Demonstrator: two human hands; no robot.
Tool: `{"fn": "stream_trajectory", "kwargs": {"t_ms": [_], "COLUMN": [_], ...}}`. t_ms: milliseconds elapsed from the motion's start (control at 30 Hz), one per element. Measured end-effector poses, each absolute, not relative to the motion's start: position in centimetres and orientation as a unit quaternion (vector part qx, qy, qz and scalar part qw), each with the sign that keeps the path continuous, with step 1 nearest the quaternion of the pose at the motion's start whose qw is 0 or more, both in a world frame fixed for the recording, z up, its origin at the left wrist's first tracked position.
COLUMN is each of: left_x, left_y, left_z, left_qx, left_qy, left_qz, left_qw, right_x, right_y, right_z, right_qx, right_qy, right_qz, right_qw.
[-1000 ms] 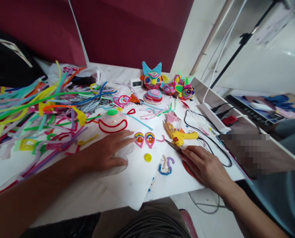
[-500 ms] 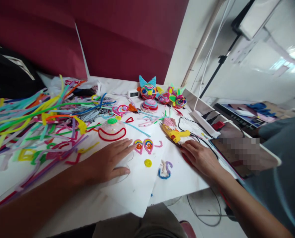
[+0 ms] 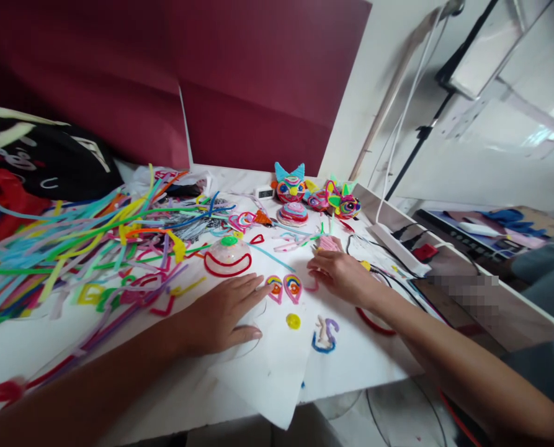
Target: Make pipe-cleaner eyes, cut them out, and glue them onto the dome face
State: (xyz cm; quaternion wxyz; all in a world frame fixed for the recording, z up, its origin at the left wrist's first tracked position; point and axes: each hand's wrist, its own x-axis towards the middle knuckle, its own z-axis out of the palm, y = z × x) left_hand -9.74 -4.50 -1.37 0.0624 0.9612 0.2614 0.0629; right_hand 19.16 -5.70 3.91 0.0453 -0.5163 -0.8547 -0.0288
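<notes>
My left hand [image 3: 225, 313] lies flat on the white paper, fingers stretched, holding nothing. Its fingertips reach the left of two eye-shaped pieces, a pink-edged eye [image 3: 275, 288]; the other eye [image 3: 293, 288] is beside it. My right hand [image 3: 344, 273] is over a yellow glue gun [image 3: 365, 265], which it mostly hides. Its fingers are bent and close together, just above a small hooked pink pipe cleaner [image 3: 312, 284]; whether they grip anything is hidden. Nearer me are a yellow disc [image 3: 293, 321] and a blue, white and purple curled piece [image 3: 324, 335]. Under my right forearm is a red curved strip [image 3: 374, 323].
A clear dome [image 3: 227, 253] with a red curved strip stands beyond my left hand. Heaped pipe cleaners [image 3: 95, 236] cover the left side. Behind stand a cat-eared figure [image 3: 290, 183] and a small clock [image 3: 264, 193]. A power strip [image 3: 400, 251] and cables are at right, near another person's sleeve [image 3: 544, 273].
My right hand has moved left and away from me, off the red strip and over the glue gun. My left hand stays flat. The whole view has shifted slightly.
</notes>
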Motion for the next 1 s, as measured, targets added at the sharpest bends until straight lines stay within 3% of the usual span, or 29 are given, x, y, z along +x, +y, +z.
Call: {"fn": "stream_trajectory", "kwargs": {"t_ms": [500, 733, 1000], "left_x": [-9.3, -9.1, -10.7], "left_y": [-4.6, -4.4, -1.1], "left_z": [-1.3, -1.1, -1.0], "left_qx": [0.944, 0.942, 0.850], "left_qy": [0.305, 0.278, 0.385], "left_qz": [0.101, 0.183, 0.349], "left_qw": [0.074, 0.042, -0.091], "right_x": [12.2, 12.3, 14.9], "right_y": [1.8, 4.0, 3.2], "right_z": [2.5, 2.7, 4.1], "right_qx": [-0.578, -0.588, -0.587], "right_qy": [-0.809, -0.799, -0.801], "right_qz": [-0.038, -0.070, -0.106], "right_qw": [-0.105, -0.101, -0.053]}}
